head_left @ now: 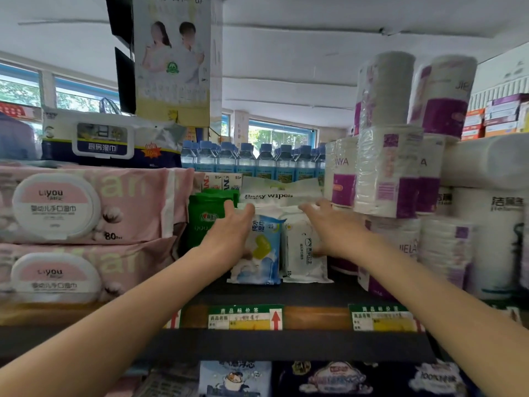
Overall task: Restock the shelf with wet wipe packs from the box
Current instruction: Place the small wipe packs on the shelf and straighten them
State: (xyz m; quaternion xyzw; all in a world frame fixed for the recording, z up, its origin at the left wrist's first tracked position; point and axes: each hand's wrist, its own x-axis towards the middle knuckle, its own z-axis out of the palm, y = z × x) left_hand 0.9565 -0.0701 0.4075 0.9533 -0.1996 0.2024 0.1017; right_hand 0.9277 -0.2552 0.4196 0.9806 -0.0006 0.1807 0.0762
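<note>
Two small wet wipe packs stand upright side by side on the dark shelf (300, 293): a blue one (264, 253) and a white one (303, 253). A white "Baby wipes" pack (282, 193) lies on top of them. My left hand (229, 233) presses against the left side of the blue pack, fingers reaching to its top. My right hand (332, 227) presses against the right side of the white pack, fingertips at the top pack's edge. A green pack (203, 219) stands just left of my left hand. No box is in view.
Large pink wipe packs (86, 207) are stacked at the left, with a blue-and-white pack (108, 141) on top. Toilet paper bundles (400, 173) crowd the right. Water bottles (252, 159) line the back. Price tags (246, 318) run along the shelf edge.
</note>
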